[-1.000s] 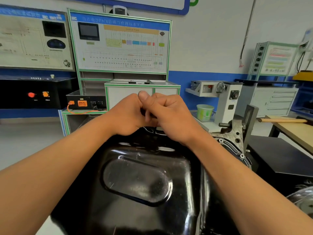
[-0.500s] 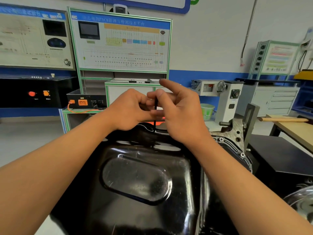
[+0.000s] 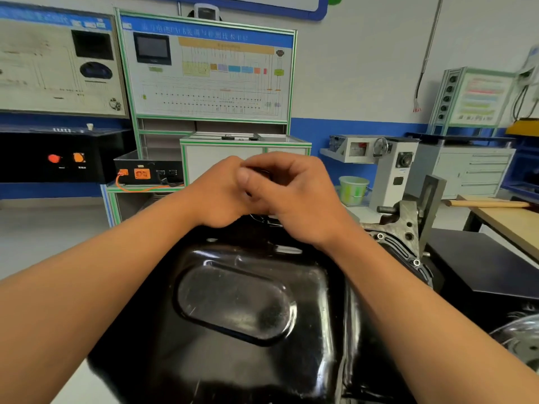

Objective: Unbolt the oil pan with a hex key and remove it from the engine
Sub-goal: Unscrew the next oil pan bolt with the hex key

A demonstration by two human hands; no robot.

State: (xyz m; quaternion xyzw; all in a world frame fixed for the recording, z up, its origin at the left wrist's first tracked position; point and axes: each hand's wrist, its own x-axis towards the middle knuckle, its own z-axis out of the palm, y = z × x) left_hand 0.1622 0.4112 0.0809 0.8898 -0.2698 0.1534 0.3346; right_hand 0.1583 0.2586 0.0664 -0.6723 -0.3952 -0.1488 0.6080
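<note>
The glossy black oil pan (image 3: 239,304) fills the lower middle of the view, bottom side up on the engine (image 3: 405,225). Both hands meet above the pan's far edge. My left hand (image 3: 217,196) and my right hand (image 3: 294,196) have their fingers curled together around the thin black hex key (image 3: 261,173), of which only a dark sliver shows between the fingers. The key's tip and the bolt under it are hidden behind the hands.
The engine's grey flange with bolt holes (image 3: 408,252) sticks out to the right of the pan. A wooden workbench (image 3: 507,220) stands at the right. A green bucket (image 3: 353,189), a grey machine stand (image 3: 393,176) and training panels (image 3: 207,71) stand behind.
Half a second ago my right hand's fingers were spread with the hex key's shaft showing; now they have curled back over it, as one second ago. The pan has not moved.
</note>
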